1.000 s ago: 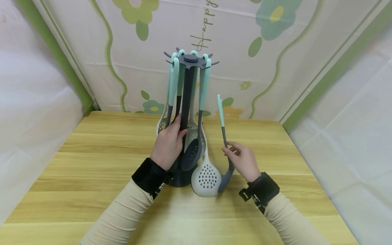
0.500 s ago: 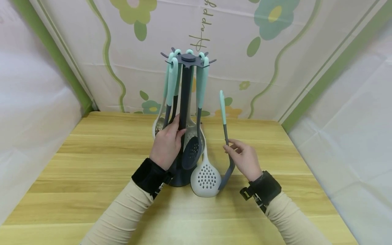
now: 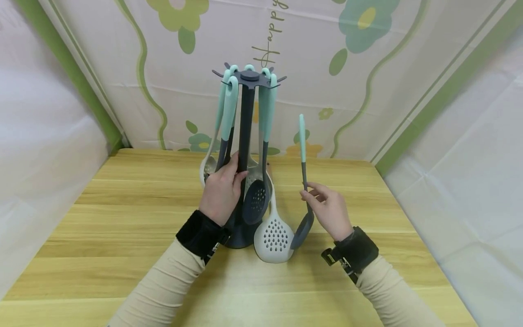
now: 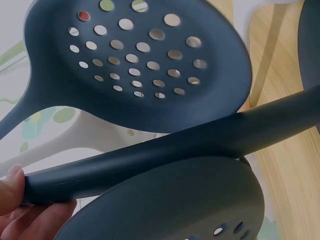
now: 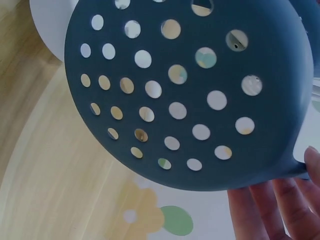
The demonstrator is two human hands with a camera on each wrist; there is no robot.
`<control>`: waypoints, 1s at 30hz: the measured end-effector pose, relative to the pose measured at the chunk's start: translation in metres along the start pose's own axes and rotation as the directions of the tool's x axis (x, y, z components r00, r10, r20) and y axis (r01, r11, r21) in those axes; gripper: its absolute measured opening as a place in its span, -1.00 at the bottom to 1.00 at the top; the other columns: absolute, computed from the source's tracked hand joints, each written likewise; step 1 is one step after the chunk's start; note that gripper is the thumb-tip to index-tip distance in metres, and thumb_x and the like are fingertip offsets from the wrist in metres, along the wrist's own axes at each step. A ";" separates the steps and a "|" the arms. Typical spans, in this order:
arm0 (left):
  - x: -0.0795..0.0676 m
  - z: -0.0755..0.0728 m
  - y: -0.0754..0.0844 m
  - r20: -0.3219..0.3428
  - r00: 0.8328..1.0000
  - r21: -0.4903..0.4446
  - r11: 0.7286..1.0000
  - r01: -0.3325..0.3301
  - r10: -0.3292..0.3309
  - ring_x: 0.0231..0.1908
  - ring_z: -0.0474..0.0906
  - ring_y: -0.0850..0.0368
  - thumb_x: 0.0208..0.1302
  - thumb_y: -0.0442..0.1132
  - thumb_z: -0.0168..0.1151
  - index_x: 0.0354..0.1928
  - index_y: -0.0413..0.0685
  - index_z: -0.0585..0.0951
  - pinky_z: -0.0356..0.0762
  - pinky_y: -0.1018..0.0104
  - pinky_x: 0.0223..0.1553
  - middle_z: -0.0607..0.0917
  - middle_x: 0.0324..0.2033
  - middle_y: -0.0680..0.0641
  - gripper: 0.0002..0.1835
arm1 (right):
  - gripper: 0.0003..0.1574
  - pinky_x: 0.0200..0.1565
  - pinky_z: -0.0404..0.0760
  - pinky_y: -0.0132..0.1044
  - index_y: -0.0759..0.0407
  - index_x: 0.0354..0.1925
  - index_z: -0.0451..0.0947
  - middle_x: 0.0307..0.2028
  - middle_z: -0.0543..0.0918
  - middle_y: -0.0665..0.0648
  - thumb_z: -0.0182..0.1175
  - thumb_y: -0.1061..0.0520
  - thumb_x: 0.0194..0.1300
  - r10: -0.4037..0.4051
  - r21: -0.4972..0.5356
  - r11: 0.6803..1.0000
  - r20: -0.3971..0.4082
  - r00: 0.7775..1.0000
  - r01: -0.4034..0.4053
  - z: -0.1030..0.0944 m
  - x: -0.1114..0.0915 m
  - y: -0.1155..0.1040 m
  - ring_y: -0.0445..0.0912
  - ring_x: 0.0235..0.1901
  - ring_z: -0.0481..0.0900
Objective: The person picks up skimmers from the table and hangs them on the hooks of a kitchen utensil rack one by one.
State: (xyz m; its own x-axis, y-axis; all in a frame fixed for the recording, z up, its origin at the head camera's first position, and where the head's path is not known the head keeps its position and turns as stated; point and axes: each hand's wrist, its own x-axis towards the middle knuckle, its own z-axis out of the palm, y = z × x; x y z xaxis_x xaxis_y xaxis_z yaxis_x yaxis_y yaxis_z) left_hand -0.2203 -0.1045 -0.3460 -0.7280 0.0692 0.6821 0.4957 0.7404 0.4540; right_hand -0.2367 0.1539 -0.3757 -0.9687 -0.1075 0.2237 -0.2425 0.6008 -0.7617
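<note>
A dark utensil stand point(image 3: 246, 122) stands upright on the table, with several mint-handled utensils hanging from its hooked top. My left hand point(image 3: 220, 193) grips its pole point(image 4: 150, 162), with the thumb and fingers around it in the left wrist view. Right of the stand, my right hand point(image 3: 328, 209) pinches the dark shaft of a skimmer point(image 3: 303, 230); its mint handle points up. Round holes fill the skimmer's head point(image 5: 162, 107) in the right wrist view. That head overlaps the edge of a white skimmer point(image 3: 275, 238) in the head view; whether they touch I cannot tell.
A dark perforated spoon point(image 3: 255, 203) hangs at the stand's front right. Another perforated utensil with a pale rim point(image 3: 203, 170) hangs at the left. Bare wood tabletop point(image 3: 122, 236) lies on both sides. A flower-printed cloth point(image 3: 302, 81) rises behind the table.
My right hand has shifted slightly right and up with the dark skimmer, whose handle now stands more upright. The stand's top has tipped a little left; my left hand keeps its grip.
</note>
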 end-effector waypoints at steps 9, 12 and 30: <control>0.001 0.000 -0.002 -0.024 1.000 -0.003 1.000 -0.014 0.014 -0.29 0.72 -0.16 0.38 -0.30 0.21 0.19 -0.35 0.48 0.69 0.06 -0.30 0.71 -0.28 -0.30 -0.60 | -0.56 -0.25 0.59 -0.26 0.25 0.15 0.59 -0.23 0.76 0.23 0.21 0.05 0.43 -0.029 -0.002 1.000 -0.018 0.999 0.029 -0.004 0.000 -0.005 0.04 -0.27 0.70; 0.001 -0.001 -0.002 -0.032 0.999 0.003 1.000 -0.020 0.020 -0.31 0.71 -0.15 0.37 -0.30 0.23 0.19 -0.35 0.49 0.68 0.06 -0.32 0.71 -0.30 -0.30 -0.59 | -0.57 -0.23 0.61 -0.25 0.26 0.16 0.59 -0.22 0.77 0.23 0.22 0.07 0.42 -0.038 -0.004 0.999 -0.028 0.999 0.038 -0.005 0.000 -0.007 0.04 -0.26 0.70; 0.000 0.000 0.000 -0.033 0.999 0.037 0.999 0.028 -0.027 -0.30 0.72 -0.14 0.38 -0.27 0.23 0.18 -0.33 0.48 0.69 0.06 -0.31 0.71 -0.31 -0.28 -0.59 | -0.59 -0.13 0.73 -0.11 0.26 0.14 0.60 -0.19 0.78 0.23 0.22 0.10 0.42 -0.080 0.025 0.996 -0.042 0.996 0.081 -0.009 -0.002 -0.020 0.04 -0.21 0.73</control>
State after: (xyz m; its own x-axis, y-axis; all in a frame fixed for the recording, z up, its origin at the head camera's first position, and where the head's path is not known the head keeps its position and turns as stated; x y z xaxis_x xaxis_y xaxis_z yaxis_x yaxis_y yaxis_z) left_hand -0.2206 -0.1047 -0.3459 -0.7253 0.0271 0.6879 0.4572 0.7661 0.4519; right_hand -0.2291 0.1495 -0.3556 -0.9432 -0.1213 0.3093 -0.3212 0.5704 -0.7559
